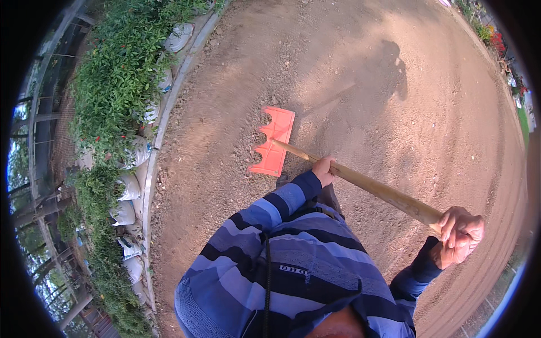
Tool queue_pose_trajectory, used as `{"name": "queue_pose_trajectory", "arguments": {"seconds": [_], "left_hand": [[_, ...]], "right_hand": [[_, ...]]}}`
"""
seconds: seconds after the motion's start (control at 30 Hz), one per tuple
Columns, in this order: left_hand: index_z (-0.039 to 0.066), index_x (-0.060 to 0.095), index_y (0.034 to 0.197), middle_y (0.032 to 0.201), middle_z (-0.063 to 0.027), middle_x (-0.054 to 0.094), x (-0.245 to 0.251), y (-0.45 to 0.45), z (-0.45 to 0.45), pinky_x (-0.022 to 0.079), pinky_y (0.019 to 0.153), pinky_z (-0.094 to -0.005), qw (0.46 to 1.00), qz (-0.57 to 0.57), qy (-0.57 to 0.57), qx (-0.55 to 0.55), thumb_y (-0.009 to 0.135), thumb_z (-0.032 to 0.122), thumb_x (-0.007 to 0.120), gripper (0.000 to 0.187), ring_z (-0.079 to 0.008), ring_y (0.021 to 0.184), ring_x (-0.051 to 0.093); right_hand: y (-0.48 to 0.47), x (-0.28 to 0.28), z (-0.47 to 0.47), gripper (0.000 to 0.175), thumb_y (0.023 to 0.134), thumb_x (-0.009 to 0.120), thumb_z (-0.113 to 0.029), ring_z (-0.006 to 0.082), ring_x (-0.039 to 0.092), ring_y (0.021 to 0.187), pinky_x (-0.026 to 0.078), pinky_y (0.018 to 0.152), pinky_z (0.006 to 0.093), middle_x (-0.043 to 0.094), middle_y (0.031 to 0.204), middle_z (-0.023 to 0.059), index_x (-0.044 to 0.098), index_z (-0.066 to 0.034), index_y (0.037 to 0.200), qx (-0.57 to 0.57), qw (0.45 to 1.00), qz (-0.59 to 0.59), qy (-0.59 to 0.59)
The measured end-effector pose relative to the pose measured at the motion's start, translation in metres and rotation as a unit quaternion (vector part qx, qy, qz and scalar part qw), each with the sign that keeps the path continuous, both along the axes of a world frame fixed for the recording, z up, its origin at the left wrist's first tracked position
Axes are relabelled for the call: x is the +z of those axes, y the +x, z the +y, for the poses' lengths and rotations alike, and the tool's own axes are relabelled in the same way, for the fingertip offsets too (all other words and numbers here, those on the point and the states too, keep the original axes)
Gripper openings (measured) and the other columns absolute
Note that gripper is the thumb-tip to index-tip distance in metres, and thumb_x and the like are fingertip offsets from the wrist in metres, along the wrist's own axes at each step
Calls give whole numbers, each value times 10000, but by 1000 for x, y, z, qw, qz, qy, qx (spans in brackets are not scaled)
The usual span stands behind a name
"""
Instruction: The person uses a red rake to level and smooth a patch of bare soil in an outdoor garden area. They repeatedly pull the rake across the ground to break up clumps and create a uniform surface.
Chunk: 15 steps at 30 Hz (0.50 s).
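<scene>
A long wooden handle (380, 190) runs diagonally from the upper left to the right, thicker near its right end. It joins an orange-red rake-like head (277, 143) that lies on the soil, with a scalloped edge at the left and a straight edge at the right. My left hand (323, 170) is closed round the handle, not far from the head. My right hand (461, 236) grips the handle's far right end. Both hands are bare, with striped blue sleeves behind them. Part of a shoe (282, 180) shows just below the head.
Loose brown soil (422, 139) with small clods surrounds the tool. A pale concrete curb (158, 135) borders it at the left. Beyond stand white sacks (129, 187) and green pepper plants (122, 80) with red fruit. Another edge with flowers (496, 42) lies at the upper right.
</scene>
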State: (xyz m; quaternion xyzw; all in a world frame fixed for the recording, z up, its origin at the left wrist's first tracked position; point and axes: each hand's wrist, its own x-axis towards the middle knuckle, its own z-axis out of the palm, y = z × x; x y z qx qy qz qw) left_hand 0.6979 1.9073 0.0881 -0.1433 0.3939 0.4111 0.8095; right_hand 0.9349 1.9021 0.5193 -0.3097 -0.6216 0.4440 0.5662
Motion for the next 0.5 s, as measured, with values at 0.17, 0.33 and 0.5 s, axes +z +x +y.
{"name": "queue_pose_trajectory", "arguments": {"seconds": [0.17, 0.33, 0.5], "left_hand": [[115, 516, 886, 795, -25, 526, 20, -3, 94, 479, 570, -331, 991, -14, -69, 117, 880, 70, 614, 108, -170, 718, 567], [115, 508, 847, 757, -32, 535, -4, -55, 169, 519, 626, -369, 985, -24, -89, 145, 849, 44, 631, 142, -200, 669, 576], [120, 502, 788, 742, -30, 540, -16, -66, 194, 510, 624, -358, 977, -15, -115, 178, 835, 27, 636, 170, -198, 655, 573]], "right_hand": [[-29, -21, 73, 229, 935, 673, -184, 120, 533, 461, 490, 545, 318, 526, 556, -10, 507, -60, 838, 4, 999, 33, 19], [-99, -95, 147, 213, 940, 668, -155, 115, 525, 524, 508, 584, 343, 540, 602, 27, 521, -53, 823, 50, 996, 44, -66], [-112, -80, 182, 226, 919, 698, -150, 119, 538, 534, 520, 615, 344, 546, 594, 30, 529, -47, 809, 35, 995, 38, -86]]}}
